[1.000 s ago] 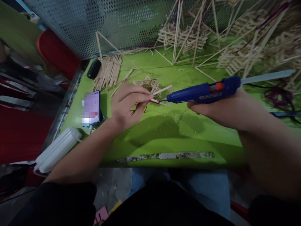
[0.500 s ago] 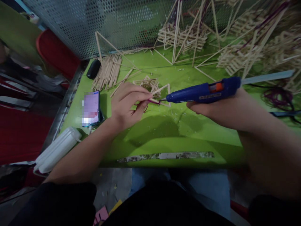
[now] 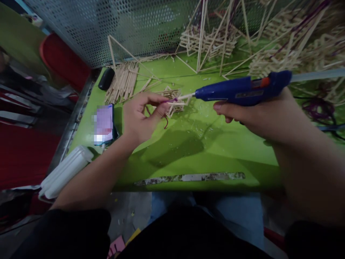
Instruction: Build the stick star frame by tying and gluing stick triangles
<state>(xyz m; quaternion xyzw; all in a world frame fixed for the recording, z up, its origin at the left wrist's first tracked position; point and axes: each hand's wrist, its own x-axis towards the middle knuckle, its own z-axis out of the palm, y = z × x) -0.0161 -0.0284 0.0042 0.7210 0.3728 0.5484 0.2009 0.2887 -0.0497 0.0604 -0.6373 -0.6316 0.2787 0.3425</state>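
My left hand [image 3: 141, 117] pinches a small frame of thin wooden sticks [image 3: 176, 100] with a purple thread [image 3: 165, 121] dangling from it, lifted a little above the green table [image 3: 188, 144]. My right hand [image 3: 258, 117] grips a blue glue gun [image 3: 242, 92], held level with its nozzle pointing left and touching the stick frame. A pale glue stick [image 3: 318, 75] juts from the gun's back end.
A phone [image 3: 104, 124] lies left of my left hand, white rods [image 3: 64, 172] near the table's left corner. Loose sticks [image 3: 122, 82], a black object [image 3: 106, 79] and built stick structures [image 3: 210, 39] crowd the back by a perforated metal wall. A worn strip [image 3: 188, 177] lines the front edge.
Both hands have risen and moved away from me: the stick frame is lifted off the table and the glue gun has shifted up and right, its nozzle still at the frame.
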